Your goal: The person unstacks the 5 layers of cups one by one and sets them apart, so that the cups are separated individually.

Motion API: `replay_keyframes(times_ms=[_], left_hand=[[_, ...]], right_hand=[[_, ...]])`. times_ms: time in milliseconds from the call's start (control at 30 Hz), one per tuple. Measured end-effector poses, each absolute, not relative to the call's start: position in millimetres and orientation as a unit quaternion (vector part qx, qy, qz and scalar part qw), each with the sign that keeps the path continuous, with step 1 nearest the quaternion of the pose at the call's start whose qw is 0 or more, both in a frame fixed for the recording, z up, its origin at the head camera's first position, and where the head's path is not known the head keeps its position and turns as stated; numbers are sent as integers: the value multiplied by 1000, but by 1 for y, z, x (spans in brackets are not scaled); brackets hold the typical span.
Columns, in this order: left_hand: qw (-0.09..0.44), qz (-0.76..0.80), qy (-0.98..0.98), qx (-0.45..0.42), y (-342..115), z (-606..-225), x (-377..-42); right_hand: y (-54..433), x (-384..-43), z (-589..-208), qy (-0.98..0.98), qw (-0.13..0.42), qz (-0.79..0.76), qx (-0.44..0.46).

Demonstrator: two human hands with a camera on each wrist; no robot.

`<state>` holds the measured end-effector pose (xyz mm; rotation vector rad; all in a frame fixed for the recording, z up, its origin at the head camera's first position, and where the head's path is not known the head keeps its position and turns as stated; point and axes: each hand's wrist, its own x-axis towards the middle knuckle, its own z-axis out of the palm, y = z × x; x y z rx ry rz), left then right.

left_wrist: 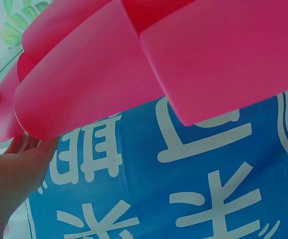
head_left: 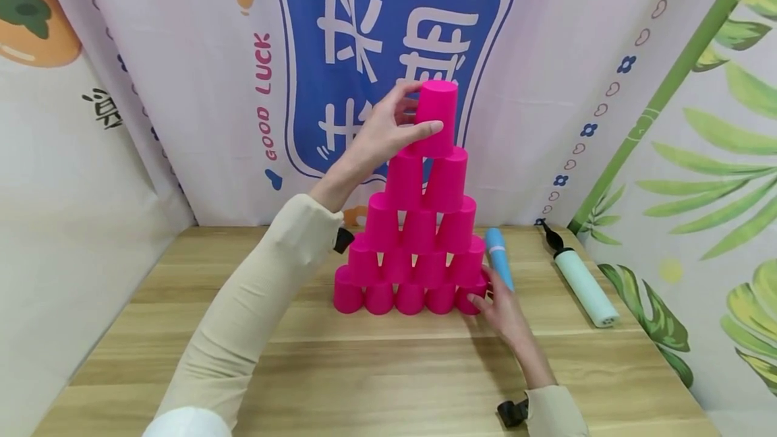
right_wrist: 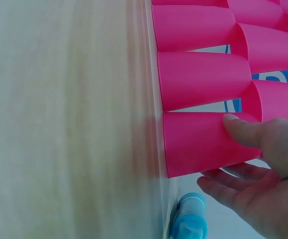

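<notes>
Pink cups, turned upside down, form a pyramid (head_left: pixel 419 231) of several rows that narrows to a single cup. That top cup (head_left: pixel 442 103) stands across the two cups below it, gripped between the thumb and fingers of my left hand (head_left: pixel 388 123). In the left wrist view, the left hand (left_wrist: pixel 14 174) reaches round it at the left edge. My right hand (head_left: pixel 504 309) holds the rightmost bottom cup (right_wrist: pixel 203 142), thumb on its near side and fingers beyond. The right wrist view shows that hand (right_wrist: pixel 263 169) at the cup, whose rim meets the wooden table.
Just right of the pyramid lies a light blue tube (head_left: pixel 498 255) with a pale band. Farther right is a mint-green hand pump (head_left: pixel 585 288) with a black end. A printed curtain (head_left: pixel 231 100) hangs close behind the wooden table (head_left: pixel 340 383).
</notes>
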<state>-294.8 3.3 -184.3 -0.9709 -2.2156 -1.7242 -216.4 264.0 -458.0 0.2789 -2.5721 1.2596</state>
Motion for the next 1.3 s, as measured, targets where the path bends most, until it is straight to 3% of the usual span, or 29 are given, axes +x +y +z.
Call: replay_keyframes(times_ms=[300, 867, 1300], left_hand=[[116, -579, -741, -321, -5, -181, -292], [242, -609, -708, -265, -58, -187, -287], [249, -620, -716, -202, -101, -209, -288]], right_hand=[[263, -217, -461, -877, 145, 444, 114], [256, -216, -459, -881, 120, 446, 101], [255, -216, -458, -887, 97, 443, 85]])
